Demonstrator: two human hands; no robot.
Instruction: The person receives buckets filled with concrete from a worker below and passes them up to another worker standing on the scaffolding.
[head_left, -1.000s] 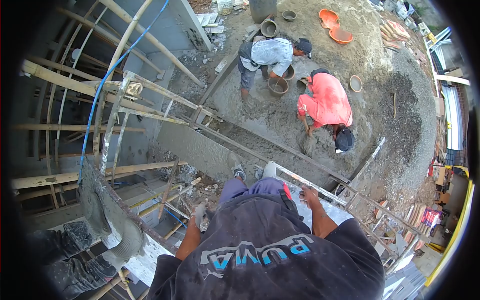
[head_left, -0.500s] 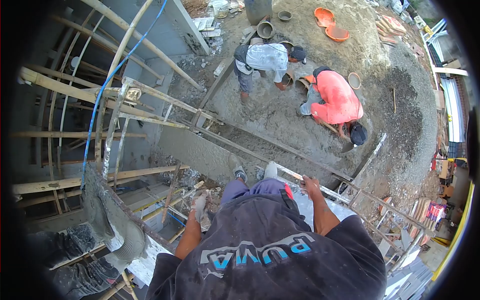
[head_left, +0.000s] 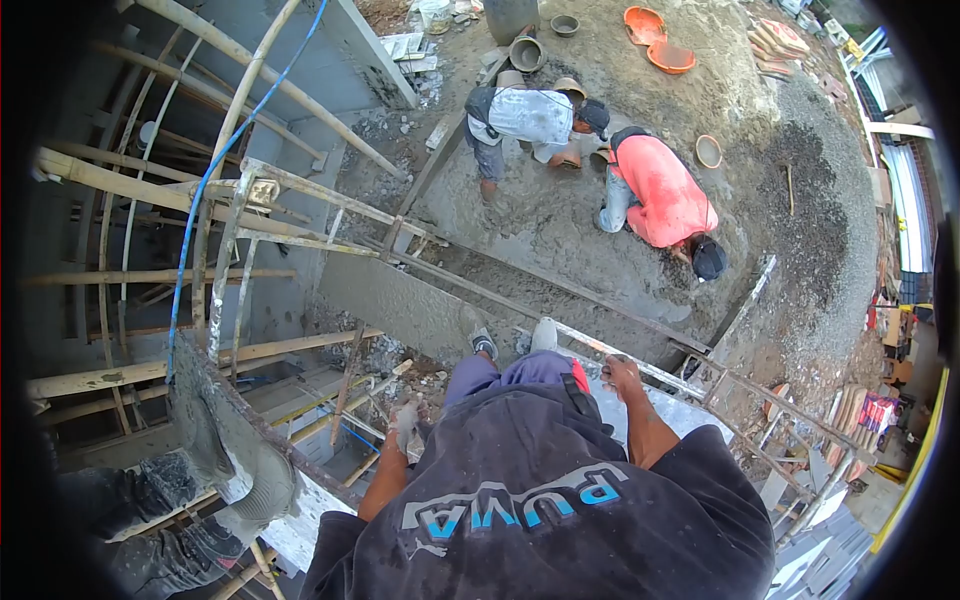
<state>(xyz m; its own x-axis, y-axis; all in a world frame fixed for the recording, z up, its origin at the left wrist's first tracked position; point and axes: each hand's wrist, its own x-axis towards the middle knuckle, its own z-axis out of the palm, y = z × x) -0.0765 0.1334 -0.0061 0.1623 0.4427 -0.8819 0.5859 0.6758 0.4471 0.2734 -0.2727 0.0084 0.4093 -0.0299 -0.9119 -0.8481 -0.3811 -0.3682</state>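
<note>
My left hand, coated in grey cement, hangs low beside my left hip. Its fingers are too small and smeared to read, and no held object can be made out. On the other side, my right hand is just short of the metal scaffold rail, its fingers loosely bent and apart around nothing visible. Under that arm lies a pale board. My left shoe stands at the edge of a cement-covered slab, and my right shoe is by the rail.
Below, a person in a white shirt and one in a coral shirt bend over wet cement. Bamboo poles and a blue hose cross the left side. Cement-covered boots show at lower left. Orange basins lie farther off.
My right hand has shifted slightly back from the rail, and my left hand has moved a little lower. Below, the person in coral has straightened the back somewhat and shifted left.
</note>
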